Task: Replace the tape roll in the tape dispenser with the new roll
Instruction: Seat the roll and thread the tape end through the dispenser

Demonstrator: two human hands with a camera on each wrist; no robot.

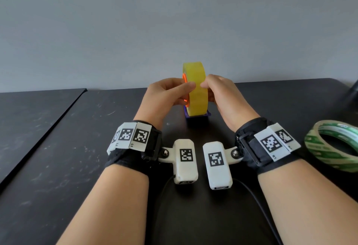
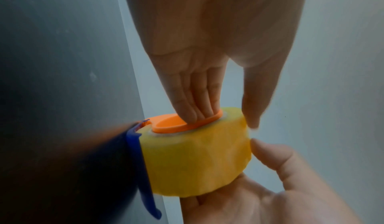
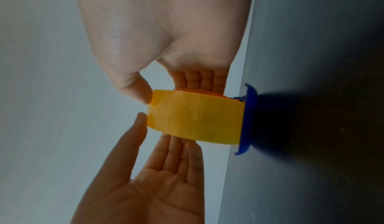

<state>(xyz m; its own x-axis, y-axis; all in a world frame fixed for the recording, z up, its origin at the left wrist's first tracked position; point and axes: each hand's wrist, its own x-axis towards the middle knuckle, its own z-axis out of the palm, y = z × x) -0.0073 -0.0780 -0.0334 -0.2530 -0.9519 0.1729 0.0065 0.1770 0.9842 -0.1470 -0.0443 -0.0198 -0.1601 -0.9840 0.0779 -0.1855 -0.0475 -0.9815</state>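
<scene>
Nearest the camera, both forearms are reaching forward over the dark counter [image 1: 58, 167], each wearing a black wrist strap [image 1: 133, 153] with white coded tags. Off to the right, a green-printed tape roll [image 1: 333, 146] is lying flat on the counter, well apart from the action.

Further out, at the centre, the yellow tape roll [image 1: 196, 87] is standing on edge in the blue tape dispenser [image 1: 197, 117], which is sitting on the counter. The left hand [image 1: 164, 97] is coming in from the roll's left side: its fingers [image 2: 199, 96] are lying straight and together, pressing on the orange hub [image 2: 166, 124] in the roll's core, while its thumb is resting on the yellow tread. So that hand is clasping the roll between thumb and fingers.

The right hand [image 1: 222, 97] is mirroring it from the other side, fingers [image 3: 178, 147] laid flat against the roll's far face, thumb touching the tread just beside the left thumb. The thumb tips are sitting close together, not quite touching.

Beyond it all, a plain grey wall [image 1: 174, 21] is filling the background.
</scene>
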